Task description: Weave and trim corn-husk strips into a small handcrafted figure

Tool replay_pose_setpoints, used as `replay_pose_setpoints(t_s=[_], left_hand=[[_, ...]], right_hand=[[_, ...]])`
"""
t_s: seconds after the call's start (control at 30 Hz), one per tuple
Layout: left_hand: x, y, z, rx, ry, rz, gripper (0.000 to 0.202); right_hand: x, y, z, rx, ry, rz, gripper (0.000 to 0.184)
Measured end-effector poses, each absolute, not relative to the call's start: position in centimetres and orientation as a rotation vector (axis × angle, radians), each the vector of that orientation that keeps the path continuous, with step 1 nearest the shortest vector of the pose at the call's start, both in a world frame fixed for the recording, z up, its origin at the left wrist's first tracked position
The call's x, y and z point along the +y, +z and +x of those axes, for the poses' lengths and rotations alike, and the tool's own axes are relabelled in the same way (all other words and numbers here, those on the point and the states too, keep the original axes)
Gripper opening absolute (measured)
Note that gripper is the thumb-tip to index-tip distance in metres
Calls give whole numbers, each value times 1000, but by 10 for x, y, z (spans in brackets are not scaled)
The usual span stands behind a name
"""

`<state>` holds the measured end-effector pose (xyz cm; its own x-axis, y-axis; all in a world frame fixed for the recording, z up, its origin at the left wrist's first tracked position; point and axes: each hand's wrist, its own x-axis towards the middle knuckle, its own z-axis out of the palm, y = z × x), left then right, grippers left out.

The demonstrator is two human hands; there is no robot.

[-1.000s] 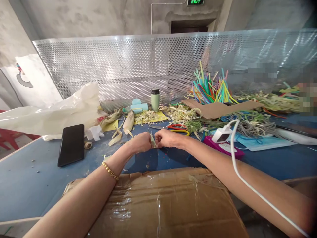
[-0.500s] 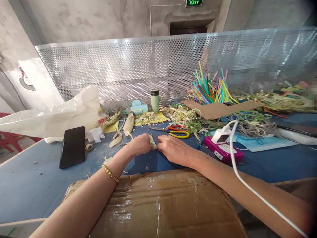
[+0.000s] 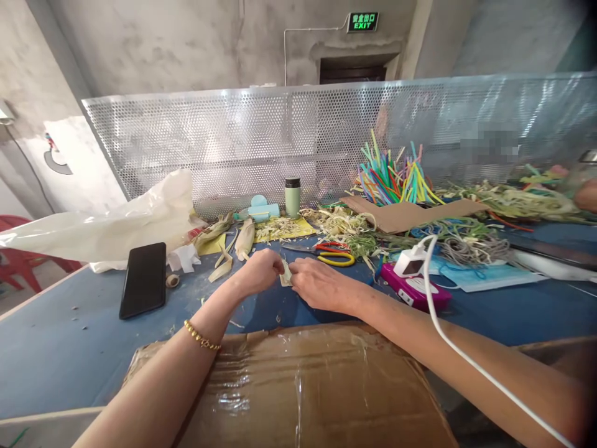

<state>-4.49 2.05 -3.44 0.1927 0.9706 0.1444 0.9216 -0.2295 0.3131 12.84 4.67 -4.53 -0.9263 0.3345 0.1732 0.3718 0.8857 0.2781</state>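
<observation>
Between my two hands, over the blue tabletop [image 3: 186, 320], is a small pale piece of corn husk [image 3: 286, 274]. My left hand [image 3: 262, 271] has its fingers curled and pinches the husk from the left. From the right, my right hand [image 3: 319, 284] grips the same piece with its fingers bent together. Most of the husk is hidden by the fingers. Just behind the hands lie scissors [image 3: 336, 256] with red and yellow handles. A dried husk bundle [image 3: 245, 239] and loose husk strips [image 3: 221, 269] rest beyond my left hand.
A black phone [image 3: 143, 280] lies to the left. A purple power block [image 3: 415, 287] with a white charger [image 3: 413, 261] and cable stands right, the cable crossing over my right forearm. A cardboard box [image 3: 298, 386] is in front. A green bottle [image 3: 292, 198] and colourful pipe cleaners [image 3: 396, 174] stand behind.
The view has tilted up slightly, so the scene sits lower. Both hands stay together at the husk, and more of the pale piece shows between the fingers. A hand has appeared at the far right edge.
</observation>
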Motion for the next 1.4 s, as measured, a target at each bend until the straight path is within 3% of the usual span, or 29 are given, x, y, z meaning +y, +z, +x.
replay_pose_setpoints(t_s=[0.17,0.4,0.6,1.1,1.4], left_hand=[[17,-43,-41,1771,391,2481,19],[-2,-38,-17,1913,110,2655,32],[-19,-28,-12,1947,-137,2667,30],[-5,-39,-18,1984,58,2575,29],[0,-45,-23,1886,105,2700,30]], right_hand=[[43,-47,128,-2941,-467,-564,22],[50,-53,134,-2907,-385,-501,23],[46,-51,141,-2884,-396,-512,20],[61,-37,132,-2945,-202,-543,22],[60,-47,130,-2946,-445,-435,25]])
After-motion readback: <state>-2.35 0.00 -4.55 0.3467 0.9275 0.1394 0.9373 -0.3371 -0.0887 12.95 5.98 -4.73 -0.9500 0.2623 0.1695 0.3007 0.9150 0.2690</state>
